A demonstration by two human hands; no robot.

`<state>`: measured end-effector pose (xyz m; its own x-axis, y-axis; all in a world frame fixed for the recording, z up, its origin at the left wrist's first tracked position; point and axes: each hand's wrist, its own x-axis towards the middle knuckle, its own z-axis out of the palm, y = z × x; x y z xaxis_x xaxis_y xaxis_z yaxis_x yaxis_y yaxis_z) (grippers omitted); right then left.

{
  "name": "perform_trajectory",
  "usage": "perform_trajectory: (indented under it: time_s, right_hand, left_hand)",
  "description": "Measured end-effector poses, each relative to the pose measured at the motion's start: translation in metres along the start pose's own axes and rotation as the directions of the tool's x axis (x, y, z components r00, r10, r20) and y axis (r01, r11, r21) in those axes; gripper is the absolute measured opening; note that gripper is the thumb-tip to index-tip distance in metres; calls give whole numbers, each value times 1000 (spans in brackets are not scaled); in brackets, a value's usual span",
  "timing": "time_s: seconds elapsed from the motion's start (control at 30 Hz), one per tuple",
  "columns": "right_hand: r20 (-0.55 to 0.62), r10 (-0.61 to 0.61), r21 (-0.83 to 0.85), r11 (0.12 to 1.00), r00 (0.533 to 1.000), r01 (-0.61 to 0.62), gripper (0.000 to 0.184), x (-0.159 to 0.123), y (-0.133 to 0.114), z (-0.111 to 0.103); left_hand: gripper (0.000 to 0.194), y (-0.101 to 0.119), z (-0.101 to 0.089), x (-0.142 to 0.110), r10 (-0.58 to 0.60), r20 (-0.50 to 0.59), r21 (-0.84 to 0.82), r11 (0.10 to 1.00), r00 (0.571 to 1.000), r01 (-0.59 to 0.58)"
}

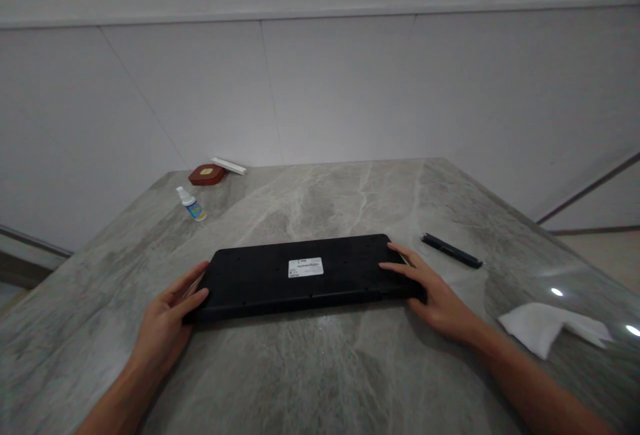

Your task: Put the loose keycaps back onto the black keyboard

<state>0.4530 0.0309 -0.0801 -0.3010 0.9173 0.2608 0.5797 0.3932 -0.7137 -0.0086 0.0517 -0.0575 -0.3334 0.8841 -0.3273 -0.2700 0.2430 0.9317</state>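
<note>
A black keyboard [260,281] is held underside up between my two hands, just over the stone table or touching it; which one I cannot tell. A white label [306,267] with small print shows near its middle. My left hand [170,308] grips the left end, thumb on the upper face and fingers round the edge. Around the right end my right hand [433,291] is closed, some fingers on the upper face and the thumb low at the near edge. The keys face down and are hidden.
The grey marbled table [320,381] meets a pale wall. At back left are a small spray bottle [192,205], a reddish-brown case [207,175] and a white strip-like item [229,166]. To the right lie a slim dark bar-shaped object [452,251] and a white cloth [537,328].
</note>
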Motion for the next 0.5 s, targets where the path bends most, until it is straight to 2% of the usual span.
perform_trajectory:
  time_s: [0.07,0.13,0.2,0.23,0.3,0.37,0.43,0.5]
  right_hand:
    - [10,41,223,974,999,-42,62,0,-1,-3]
    - [-8,112,445,890,994,-96,66,-1,0,-5]
    - [-38,196,561,816,980,-141,63,-2,3,-6]
    - [-53,224,573,805,973,-154,61,-2,4,-6]
    - [-84,251,529,832,964,-170,55,-2,5,-4]
    - [-121,245,417,892,962,-175,50,-1,2,-2]
    - [-167,204,228,960,965,-164,45,1,-5,-3]
    - [-223,160,-17,986,962,-168,39,1,-13,-9]
  left_hand:
    - [60,1,-3,0,7,40,-11,1000,999,-6]
    - [63,3,-4,-1,19,75,-19,1000,997,-17]
    - [67,4,-4,-2,32,107,-18,999,994,-30]
    - [68,4,-4,-2,40,120,-15,999,992,-38]
    - [70,3,-1,-4,56,149,-12,998,987,-55]
    - [68,2,2,-5,77,176,-10,997,981,-77]
    - [67,0,5,-6,81,197,2,997,977,-83]
    - [71,-1,6,-5,41,196,24,999,980,-46]
